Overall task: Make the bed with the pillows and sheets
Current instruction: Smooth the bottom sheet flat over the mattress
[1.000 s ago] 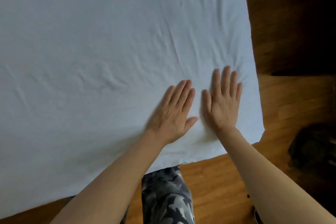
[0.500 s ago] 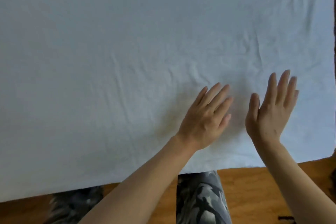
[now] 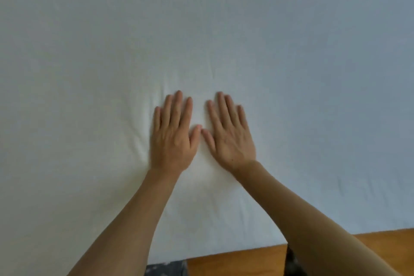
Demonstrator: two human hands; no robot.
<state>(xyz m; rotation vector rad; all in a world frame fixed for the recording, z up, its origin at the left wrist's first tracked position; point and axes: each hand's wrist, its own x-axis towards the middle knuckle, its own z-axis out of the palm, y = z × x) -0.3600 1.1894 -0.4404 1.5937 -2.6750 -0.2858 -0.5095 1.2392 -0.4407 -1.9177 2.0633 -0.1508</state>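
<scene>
Near the bed's close edge, the left hand [image 3: 173, 139] and right hand [image 3: 230, 135] lie flat, fingers straight, thumbs nearly touching, pressed on the white sheet [image 3: 291, 63] that covers the mattress, apparently to smooth out its creases above the wooden floor [image 3: 235, 262].

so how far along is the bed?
Done: the white sheet is spread flat over the bed, few creases. In hand: left hand and right hand press flat on it, thumbs nearly touching, smoothing. Left: no pillows in view, so those, it seems.
</scene>
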